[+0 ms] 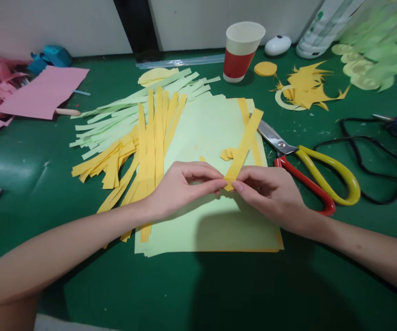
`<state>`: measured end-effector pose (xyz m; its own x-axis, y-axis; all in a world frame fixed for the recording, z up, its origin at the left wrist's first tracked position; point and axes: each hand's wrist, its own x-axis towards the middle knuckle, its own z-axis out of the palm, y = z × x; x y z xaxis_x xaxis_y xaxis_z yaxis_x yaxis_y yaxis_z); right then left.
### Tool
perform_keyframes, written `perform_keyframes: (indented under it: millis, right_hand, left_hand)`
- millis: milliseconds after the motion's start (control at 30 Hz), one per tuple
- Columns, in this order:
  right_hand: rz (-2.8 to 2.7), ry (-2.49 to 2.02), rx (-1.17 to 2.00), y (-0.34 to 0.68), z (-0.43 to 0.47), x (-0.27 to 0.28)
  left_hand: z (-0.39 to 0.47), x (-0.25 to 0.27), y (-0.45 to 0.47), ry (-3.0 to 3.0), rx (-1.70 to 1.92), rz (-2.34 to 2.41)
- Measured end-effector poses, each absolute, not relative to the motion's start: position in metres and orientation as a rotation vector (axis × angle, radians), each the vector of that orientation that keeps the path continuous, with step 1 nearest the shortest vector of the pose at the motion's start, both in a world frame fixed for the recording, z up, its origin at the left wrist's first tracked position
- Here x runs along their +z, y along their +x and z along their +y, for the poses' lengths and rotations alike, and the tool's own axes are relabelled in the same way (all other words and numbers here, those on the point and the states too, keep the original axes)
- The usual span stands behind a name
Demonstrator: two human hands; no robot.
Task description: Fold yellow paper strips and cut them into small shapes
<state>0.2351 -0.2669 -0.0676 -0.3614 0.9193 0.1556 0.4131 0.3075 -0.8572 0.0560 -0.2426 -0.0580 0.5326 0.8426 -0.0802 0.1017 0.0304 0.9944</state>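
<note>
Between my two hands is a yellow paper strip (246,145), folded at its lower end, with its long free end pointing up and to the right. My left hand (188,186) pinches the folded end from the left, thumb against fingers. From the other side, my right hand (270,193) pinches the same fold. Both hands are above a stack of pale green paper sheets (198,133). Just beyond the fold lie small folded yellow paper pieces (228,154). Loose yellow strips (150,142) lie on the stack's left side, partly behind my left hand.
Scissors (288,149) with red and yellow handles lie right of the stack. Behind stand a paper cup (239,55) and a white mouse (277,45). Pale green strips (105,124) and pink paper (47,92) are left. A black cord (353,142) loops at right on the green table (133,289).
</note>
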Motion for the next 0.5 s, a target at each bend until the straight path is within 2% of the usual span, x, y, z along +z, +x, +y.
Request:
perform_keyframes:
  millis: [500]
  right_hand:
    - [-1.832,-1.288,0.999,0.2312,-0.2671,-0.0655]
  left_hand:
    - [-0.2430,-0.0598,0.0552,1.380,0.626,0.900]
